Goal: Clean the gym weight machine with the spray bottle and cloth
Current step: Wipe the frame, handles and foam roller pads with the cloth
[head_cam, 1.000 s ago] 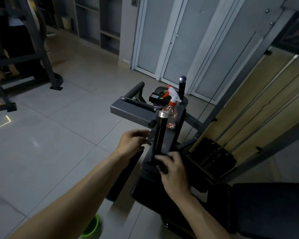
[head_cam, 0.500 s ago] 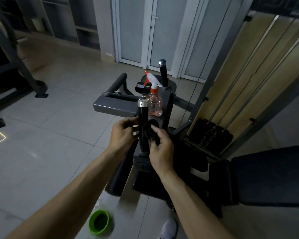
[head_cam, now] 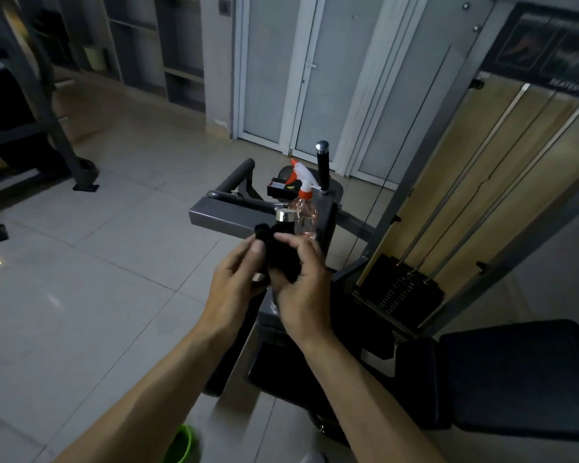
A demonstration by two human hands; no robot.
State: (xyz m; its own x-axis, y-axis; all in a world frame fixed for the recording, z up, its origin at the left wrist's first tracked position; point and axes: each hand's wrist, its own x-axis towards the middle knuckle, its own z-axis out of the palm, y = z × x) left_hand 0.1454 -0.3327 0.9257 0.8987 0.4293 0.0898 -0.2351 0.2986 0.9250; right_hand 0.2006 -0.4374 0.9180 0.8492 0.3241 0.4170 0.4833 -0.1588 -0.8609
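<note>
Both hands, left hand (head_cam: 234, 282) and right hand (head_cam: 303, 279), are gripping what looks like a dark cloth (head_cam: 279, 253) around the machine's near handle (head_cam: 284, 218)

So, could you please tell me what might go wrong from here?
The left hand and right hand hold the dark cloth at the near handle. The spray bottle stands just behind it, so a wide wipe could topple it. The green bowl lies on the floor nearby; a step might kick it.
</note>
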